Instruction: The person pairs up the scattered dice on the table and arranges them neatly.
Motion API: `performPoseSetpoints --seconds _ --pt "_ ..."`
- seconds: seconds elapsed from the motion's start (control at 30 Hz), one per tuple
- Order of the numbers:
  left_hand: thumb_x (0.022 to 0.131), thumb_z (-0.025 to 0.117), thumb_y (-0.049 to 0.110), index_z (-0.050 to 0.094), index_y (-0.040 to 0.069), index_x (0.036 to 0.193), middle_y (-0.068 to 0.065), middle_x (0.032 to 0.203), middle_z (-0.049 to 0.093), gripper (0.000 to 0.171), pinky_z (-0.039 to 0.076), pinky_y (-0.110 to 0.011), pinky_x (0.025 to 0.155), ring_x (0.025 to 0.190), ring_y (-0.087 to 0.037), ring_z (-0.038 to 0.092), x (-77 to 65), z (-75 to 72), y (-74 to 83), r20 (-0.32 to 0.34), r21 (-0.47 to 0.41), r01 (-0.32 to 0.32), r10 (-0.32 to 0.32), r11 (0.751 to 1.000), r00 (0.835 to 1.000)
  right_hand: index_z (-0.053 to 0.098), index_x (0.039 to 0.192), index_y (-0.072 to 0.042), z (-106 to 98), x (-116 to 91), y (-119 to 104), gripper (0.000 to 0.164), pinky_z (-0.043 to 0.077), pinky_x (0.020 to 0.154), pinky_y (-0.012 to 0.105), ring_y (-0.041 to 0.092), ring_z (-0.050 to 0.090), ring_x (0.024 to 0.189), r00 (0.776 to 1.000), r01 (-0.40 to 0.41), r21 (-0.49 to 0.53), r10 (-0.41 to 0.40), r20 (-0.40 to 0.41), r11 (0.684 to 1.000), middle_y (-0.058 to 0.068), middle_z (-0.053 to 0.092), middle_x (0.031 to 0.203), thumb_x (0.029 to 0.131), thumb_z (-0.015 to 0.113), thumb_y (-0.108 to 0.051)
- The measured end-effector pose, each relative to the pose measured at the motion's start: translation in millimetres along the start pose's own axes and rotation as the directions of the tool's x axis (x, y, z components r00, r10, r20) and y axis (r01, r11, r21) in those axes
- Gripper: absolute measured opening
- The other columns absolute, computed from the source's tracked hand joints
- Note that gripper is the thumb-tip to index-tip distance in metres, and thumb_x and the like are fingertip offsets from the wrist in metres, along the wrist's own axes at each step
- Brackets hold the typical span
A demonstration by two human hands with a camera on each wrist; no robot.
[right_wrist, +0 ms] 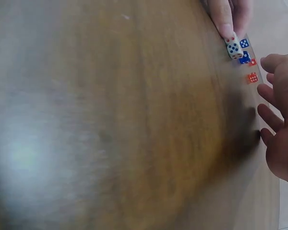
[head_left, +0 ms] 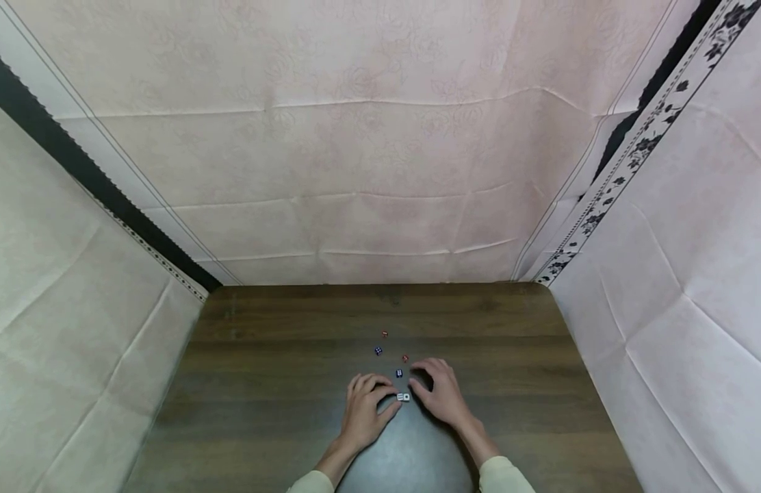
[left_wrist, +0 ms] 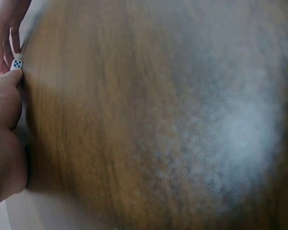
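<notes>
Pinching the end of a pair of white dice, the left hand sits at the lower centre of the head view, thumb and forefinger close together at the pair's left side. To the right, the right hand rests with curved fingers, thumb and forefinger parted and holding nothing; a gap separates its thumb from the white dice. Above the pair, up the middle of the wooden table, lie two blue dice and two red dice, one red die just beside the right forefinger's tip.

In the left wrist view, everything in hand crowds the upper left: a white die with dark pips shows at the left thumb's tip, and the right hand's fingers point down towards it from the corner.

In the right wrist view, the left thumb meets the upper end of the white dice near the top right. The blue dice show just right of the pair, the red ones slightly lower, near the right fingers, which spread apart along the right edge.
</notes>
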State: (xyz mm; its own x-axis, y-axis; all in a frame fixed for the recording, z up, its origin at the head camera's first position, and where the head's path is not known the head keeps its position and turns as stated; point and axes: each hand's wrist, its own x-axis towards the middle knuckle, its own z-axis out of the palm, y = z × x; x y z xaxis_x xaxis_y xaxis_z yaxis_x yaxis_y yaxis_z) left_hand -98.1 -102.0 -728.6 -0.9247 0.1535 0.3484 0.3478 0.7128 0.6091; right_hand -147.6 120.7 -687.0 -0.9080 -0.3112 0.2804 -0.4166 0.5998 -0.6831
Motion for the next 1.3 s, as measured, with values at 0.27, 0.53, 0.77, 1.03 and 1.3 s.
performPoseSetpoints --seconds 0.27,0.53,0.77,1.03,1.3 --pt "0.097 0.090 0.042 0.085 0.034 0.113 0.014 0.124 0.074 0.019 0.039 -0.075 0.120 0.128 -0.024 0.067 -2.1 5.5 -7.8 -0.008 -0.010 -0.015 0.015 1.000 1.000 0.082 0.128 -0.011 7 15 7 0.029 0.052 0.108 0.062 0.028 0.069 0.122 0.997 0.044 -0.008 -0.044 0.059 0.999 0.006 0.080 0.130 0.100 0.088 -0.016" --pt "0.097 0.090 0.042 0.084 0.035 0.112 0.013 0.123 0.073 0.017 0.039 -0.075 0.116 0.125 -0.024 0.066 -1.4 5.0 -6.8 -0.028 0.012 -0.046 0.046 0.999 0.999 0.083 0.125 -0.010 17 17 9 0.028 0.044 0.108 0.063 0.031 0.064 0.122 0.997 0.042 0.032 -0.044 0.065 0.999 0.008 0.077 0.126 0.098 0.089 -0.014" --pt "0.094 0.094 0.033 0.085 0.029 0.109 0.010 0.121 0.074 0.018 0.040 -0.076 0.116 0.124 -0.025 0.067 1.0 -3.8 5.8 -0.014 0.034 -0.028 0.029 0.999 0.999 0.085 0.119 -0.011 24 14 10 0.023 0.045 0.103 0.059 0.030 0.063 0.117 0.995 0.098 0.001 -0.098 -0.008 0.995 0.008 0.076 0.122 0.097 0.089 -0.012" --pt "0.093 0.095 0.031 0.086 0.027 0.109 0.008 0.121 0.075 0.018 0.040 -0.075 0.119 0.125 -0.026 0.067 1.7 -7.4 10.2 0.006 0.045 -0.003 0.003 0.999 1.000 0.086 0.117 -0.013 25 15 8 0.021 0.045 0.105 0.060 0.031 0.064 0.118 0.997 0.077 0.001 -0.077 0.008 0.997 0.007 0.075 0.122 0.097 0.090 -0.015" --pt "0.095 0.093 0.037 0.085 0.031 0.111 0.010 0.123 0.074 0.019 0.039 -0.072 0.117 0.124 -0.025 0.066 0.3 -2.1 2.6 -0.022 0.034 -0.036 0.037 0.999 0.999 0.086 0.114 -0.013 27 15 9 0.019 0.045 0.104 0.058 0.029 0.064 0.116 0.996 0.084 -0.013 -0.084 -0.014 0.996 0.006 0.074 0.121 0.095 0.092 -0.015"
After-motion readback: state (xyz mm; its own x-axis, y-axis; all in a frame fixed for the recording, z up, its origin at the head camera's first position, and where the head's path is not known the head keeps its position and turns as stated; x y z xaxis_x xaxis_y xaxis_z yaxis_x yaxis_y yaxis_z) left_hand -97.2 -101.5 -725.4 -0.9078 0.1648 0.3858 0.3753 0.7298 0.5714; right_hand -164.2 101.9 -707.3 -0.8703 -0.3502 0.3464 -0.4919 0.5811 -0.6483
